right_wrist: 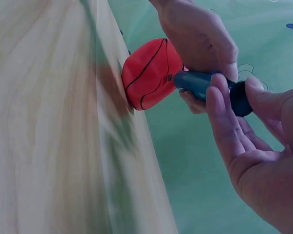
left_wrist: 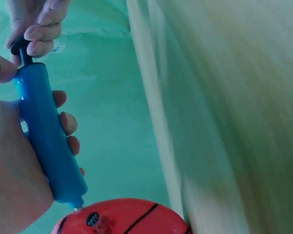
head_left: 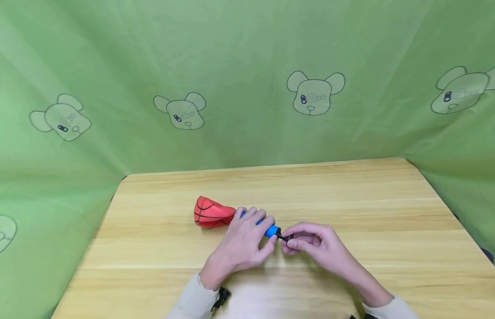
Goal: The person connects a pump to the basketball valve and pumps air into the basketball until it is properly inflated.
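A blue hand pump [left_wrist: 50, 131] lies in the grip of my left hand [head_left: 245, 241], its fingers wrapped round the barrel. The pump's nozzle end meets a red ball [head_left: 209, 213] with black basketball lines, which looks limp and partly folded on the table. In the left wrist view the black plunger handle [left_wrist: 20, 46] stands slightly out of the barrel. My right hand [head_left: 315, 243] pinches that handle between thumb and fingers, as the right wrist view also shows. The ball [right_wrist: 149, 73] sits beyond the pump there, close to the left hand.
Under the hands spreads a light wooden table [head_left: 151, 261]. A green curtain [head_left: 247, 141] with bear-face prints hangs behind it and along both sides. A black strap [head_left: 221, 297] shows at the left sleeve.
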Demonstrator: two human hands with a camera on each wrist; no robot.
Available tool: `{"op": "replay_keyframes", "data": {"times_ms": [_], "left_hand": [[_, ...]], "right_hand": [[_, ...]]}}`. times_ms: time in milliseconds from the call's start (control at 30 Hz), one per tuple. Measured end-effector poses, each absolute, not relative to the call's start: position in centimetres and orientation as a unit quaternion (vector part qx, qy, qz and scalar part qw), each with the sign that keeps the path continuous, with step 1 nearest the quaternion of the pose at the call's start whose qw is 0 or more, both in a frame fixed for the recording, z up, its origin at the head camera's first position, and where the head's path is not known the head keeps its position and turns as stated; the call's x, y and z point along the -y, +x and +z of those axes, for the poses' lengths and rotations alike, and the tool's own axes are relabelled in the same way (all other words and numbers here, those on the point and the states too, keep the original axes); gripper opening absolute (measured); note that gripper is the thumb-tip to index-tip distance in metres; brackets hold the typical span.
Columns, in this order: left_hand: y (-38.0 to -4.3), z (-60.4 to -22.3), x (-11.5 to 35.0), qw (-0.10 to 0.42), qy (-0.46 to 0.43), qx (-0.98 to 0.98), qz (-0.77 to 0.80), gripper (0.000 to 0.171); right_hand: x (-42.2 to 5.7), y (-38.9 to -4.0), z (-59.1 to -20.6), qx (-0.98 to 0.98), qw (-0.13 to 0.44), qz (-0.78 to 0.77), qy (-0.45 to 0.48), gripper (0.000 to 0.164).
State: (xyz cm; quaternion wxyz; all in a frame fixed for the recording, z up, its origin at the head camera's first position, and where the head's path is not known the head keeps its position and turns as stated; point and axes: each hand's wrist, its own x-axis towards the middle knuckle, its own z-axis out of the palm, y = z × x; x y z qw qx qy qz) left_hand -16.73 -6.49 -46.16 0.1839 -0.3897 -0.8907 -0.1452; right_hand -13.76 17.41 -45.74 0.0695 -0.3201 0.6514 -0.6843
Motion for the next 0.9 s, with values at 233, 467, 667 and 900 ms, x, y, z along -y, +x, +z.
{"op": "replay_keyframes", "data": {"times_ms": [233,467,667,900], "left_hand": [[-16.3,-45.7,6.9,0.174,-0.407,0.884,-0.148,0.024],[-15.8,-45.3,7.3,0.139,-0.418,0.878,-0.187,0.032],[-15.9,-45.3,7.4,0.115,-0.44,0.86,-0.23,0.034],[-16.9,-44.8,9.1,0.139,-0.411,0.867,-0.246,0.033]], "right_hand": [[-17.1,-13.7,-45.8,-0.651,0.077,-0.684,-0.32,0.021],[-17.4,-13.6,-45.2,-0.662,0.058,-0.665,-0.341,0.022],[-18.2,-13.5,-44.3,-0.675,0.077,-0.639,-0.36,0.025],[-21.2,-12.6,-42.2,-0.641,0.075,-0.642,-0.414,0.042]]}}
